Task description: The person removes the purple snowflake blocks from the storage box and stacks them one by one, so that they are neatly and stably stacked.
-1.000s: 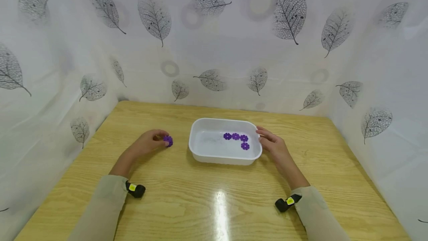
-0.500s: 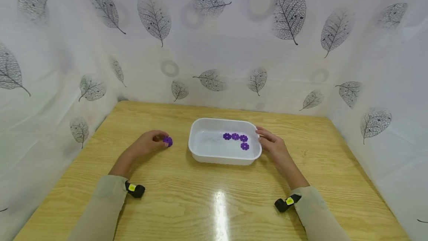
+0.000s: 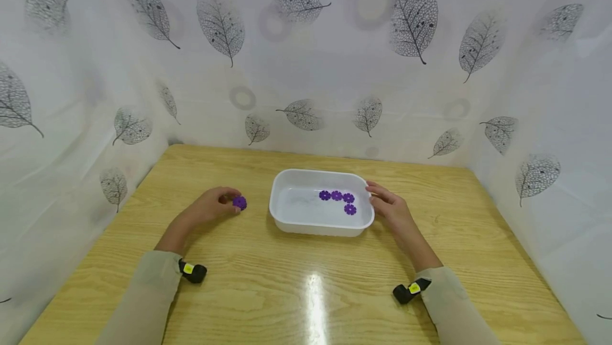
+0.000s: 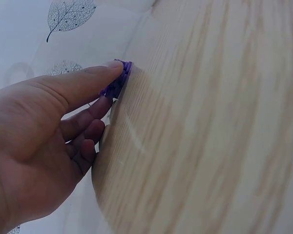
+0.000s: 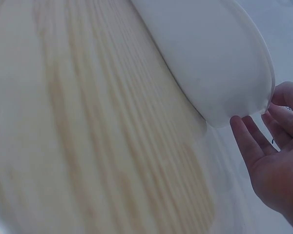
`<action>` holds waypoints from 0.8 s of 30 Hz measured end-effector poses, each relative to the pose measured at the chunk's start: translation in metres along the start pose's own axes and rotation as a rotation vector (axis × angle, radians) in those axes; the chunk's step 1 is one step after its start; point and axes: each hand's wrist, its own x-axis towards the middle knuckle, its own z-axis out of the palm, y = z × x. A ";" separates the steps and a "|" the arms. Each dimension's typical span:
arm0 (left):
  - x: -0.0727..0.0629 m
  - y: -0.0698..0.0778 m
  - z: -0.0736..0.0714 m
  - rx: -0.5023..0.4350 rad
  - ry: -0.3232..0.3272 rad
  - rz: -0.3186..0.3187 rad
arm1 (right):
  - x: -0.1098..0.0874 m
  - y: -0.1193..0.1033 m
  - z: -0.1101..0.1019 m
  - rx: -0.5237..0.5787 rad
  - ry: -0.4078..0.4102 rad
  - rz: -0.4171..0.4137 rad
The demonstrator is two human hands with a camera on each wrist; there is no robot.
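Note:
My left hand (image 3: 210, 205) pinches a purple flower-shaped disc (image 3: 240, 203) between thumb and fingers, just above or on the wooden table left of the white tub. In the left wrist view the purple piece (image 4: 118, 83) is seen edge-on and looks thick, perhaps more than one layer. The remaining fingers are loosely bent below it. At the other side, my right hand (image 3: 393, 212) rests its fingertips against the right end of the white tub (image 3: 291, 226). In the right wrist view, extended fingers (image 5: 246, 139) touch the tub's outer wall, with another digit by the rim.
Inside the tub, several purple flower discs (image 3: 337, 195) lie toward its right half, one of them (image 3: 350, 209) nearer the front. A wooden table (image 3: 268, 286) carries everything. A white leaf-print sheet (image 3: 306, 58) hangs behind and at both sides.
The purple disc in my left hand has turned or shifted very slightly. My right hand and the tub stay where they were.

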 end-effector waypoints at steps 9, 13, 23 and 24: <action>0.002 -0.004 0.002 0.014 0.010 0.001 | 0.000 0.001 -0.001 -0.010 0.002 -0.002; 0.002 -0.004 0.001 0.012 0.007 0.007 | 0.000 0.000 -0.001 -0.007 0.005 0.003; 0.001 -0.002 0.001 0.011 0.004 -0.006 | 0.000 0.000 0.000 -0.011 0.002 -0.001; 0.001 -0.002 0.001 0.011 0.005 -0.007 | 0.000 0.000 0.000 -0.011 0.002 -0.002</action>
